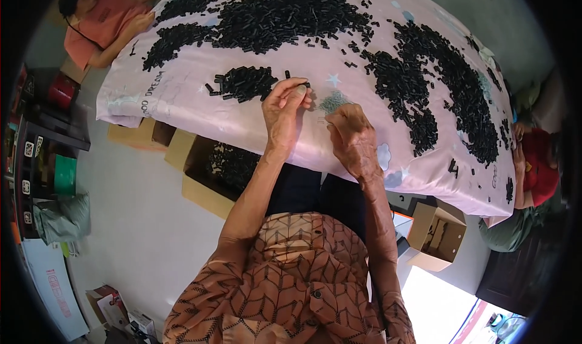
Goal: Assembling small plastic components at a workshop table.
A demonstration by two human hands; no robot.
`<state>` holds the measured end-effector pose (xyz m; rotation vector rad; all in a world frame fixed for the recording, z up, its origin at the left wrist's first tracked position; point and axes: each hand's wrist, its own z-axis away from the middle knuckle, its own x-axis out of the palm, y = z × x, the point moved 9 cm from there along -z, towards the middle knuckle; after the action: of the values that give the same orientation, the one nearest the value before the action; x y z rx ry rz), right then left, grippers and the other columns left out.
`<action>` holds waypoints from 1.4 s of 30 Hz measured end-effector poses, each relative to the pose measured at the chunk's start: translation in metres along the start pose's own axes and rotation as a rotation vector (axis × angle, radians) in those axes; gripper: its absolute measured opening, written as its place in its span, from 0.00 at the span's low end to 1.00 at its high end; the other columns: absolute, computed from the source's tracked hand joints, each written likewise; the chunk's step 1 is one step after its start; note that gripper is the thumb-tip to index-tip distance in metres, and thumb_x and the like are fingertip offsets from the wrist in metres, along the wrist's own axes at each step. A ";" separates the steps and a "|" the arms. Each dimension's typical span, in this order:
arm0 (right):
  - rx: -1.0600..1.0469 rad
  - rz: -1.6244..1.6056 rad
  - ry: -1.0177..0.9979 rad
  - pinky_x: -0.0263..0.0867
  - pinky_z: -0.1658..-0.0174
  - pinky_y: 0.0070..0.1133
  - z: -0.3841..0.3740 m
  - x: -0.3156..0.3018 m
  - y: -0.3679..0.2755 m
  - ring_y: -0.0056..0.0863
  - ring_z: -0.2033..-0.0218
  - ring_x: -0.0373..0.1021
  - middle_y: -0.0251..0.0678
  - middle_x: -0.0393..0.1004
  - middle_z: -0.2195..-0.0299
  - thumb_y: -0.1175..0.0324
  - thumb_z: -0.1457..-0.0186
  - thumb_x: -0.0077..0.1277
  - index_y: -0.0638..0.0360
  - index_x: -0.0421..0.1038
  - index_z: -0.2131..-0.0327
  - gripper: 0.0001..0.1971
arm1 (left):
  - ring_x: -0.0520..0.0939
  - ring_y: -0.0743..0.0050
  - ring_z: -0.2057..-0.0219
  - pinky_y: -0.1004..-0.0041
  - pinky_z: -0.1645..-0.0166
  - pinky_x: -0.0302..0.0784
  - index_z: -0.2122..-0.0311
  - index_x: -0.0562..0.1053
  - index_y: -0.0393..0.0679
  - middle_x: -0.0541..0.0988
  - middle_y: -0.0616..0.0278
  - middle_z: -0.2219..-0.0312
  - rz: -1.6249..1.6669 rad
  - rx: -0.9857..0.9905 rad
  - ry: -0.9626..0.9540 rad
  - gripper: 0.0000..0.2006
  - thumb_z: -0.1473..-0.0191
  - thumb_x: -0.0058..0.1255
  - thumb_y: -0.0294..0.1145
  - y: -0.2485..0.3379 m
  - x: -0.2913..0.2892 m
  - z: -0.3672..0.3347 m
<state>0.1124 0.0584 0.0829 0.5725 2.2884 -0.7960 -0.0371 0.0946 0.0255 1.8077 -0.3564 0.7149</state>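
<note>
My left hand [282,108] is closed, pinching a small black cylindrical piece [307,85] between thumb and fingertips above the pink cloth. To its right, my right hand [353,134] has its fingers drawn together, and whatever they hold is hidden. It is beside a small heap of tiny pale grey-green pieces [330,100], too small to name. Left of my left hand lies a small heap of black cylindrical pieces [244,83], with a loose black piece [287,74] near my fingers.
Larger heaps of black pieces [291,16] cover the table's far and right parts. People sit at the left [97,22] and right [539,168]. Below the pink-covered edge are an open carton of black pieces [230,165] and another carton [438,232].
</note>
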 end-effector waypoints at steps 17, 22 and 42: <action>-0.048 0.093 -0.136 0.67 0.62 0.29 -0.005 0.013 -0.015 0.37 0.66 0.66 0.38 0.66 0.72 0.76 0.57 0.52 0.62 0.69 0.77 0.02 | 0.78 0.79 0.67 0.79 0.59 0.74 0.58 0.73 0.35 0.78 0.61 0.67 -0.019 -0.043 -0.073 0.09 0.46 0.51 0.20 0.001 0.007 0.002; -0.146 0.144 -0.006 0.67 0.64 0.31 -0.003 0.003 -0.025 0.39 0.67 0.67 0.41 0.67 0.71 0.78 0.55 0.53 0.64 0.68 0.74 0.04 | 0.78 0.80 0.65 0.79 0.58 0.74 0.58 0.73 0.35 0.78 0.62 0.66 -0.026 -0.072 -0.081 0.10 0.47 0.51 0.19 -0.003 0.008 0.003; 0.477 -1.053 0.239 0.66 0.60 0.16 0.033 -0.003 0.052 0.19 0.67 0.69 0.32 0.71 0.66 0.85 0.47 0.50 0.67 0.72 0.65 0.06 | 0.75 0.80 0.64 0.81 0.57 0.73 0.62 0.75 0.31 0.73 0.62 0.65 -0.319 -0.048 -0.480 0.11 0.53 0.51 0.10 -0.008 0.056 0.025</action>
<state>0.1582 0.0731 0.0447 -0.4657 2.5638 -1.8660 0.0178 0.0800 0.0497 1.9216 -0.3810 0.0439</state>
